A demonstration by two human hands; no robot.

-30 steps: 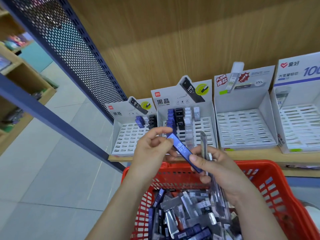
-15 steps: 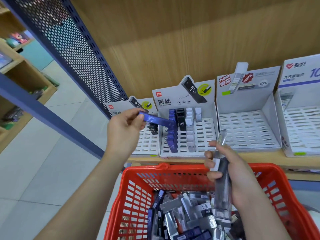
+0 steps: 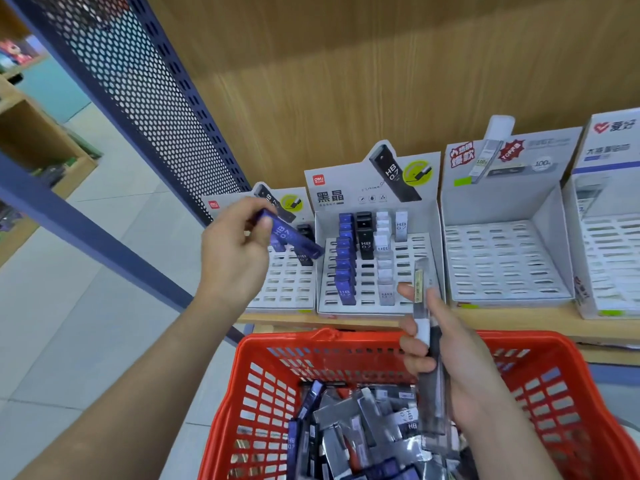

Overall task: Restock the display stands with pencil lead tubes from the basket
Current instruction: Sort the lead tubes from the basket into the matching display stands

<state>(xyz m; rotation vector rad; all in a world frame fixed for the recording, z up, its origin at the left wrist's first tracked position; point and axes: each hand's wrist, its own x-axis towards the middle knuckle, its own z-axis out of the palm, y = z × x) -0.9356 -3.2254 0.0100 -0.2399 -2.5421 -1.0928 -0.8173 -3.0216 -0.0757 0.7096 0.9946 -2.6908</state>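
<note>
Four white stands [image 3: 372,174] line the wooden shelf [image 3: 519,318], side by side. The left hand [image 3: 235,251] pinches a blue tube [image 3: 292,233] marked HB 0.7 by one end. It holds the tube slanted over the far-left stand [image 3: 284,287], just above the few blue and black tubes standing at that stand's back.

The second stand [image 3: 415,244] carries a long column of blue tubes, a short one of black and a column of white. The third stand [image 3: 498,258] and fourth stand [image 3: 609,244] show rows of open slots.

The right hand [image 3: 446,351] is curled round a bundle [image 3: 424,296] of clear and dark tubes. It holds them upright, their tops in front of the second stand's right side, above the far rim of the red basket [image 3: 346,344].

Inside the basket lies a loose heap [image 3: 363,431] of blue, grey and black tubes, some in clear wrap. A blue perforated panel [image 3: 149,98] rises to the left of the stands.
</note>
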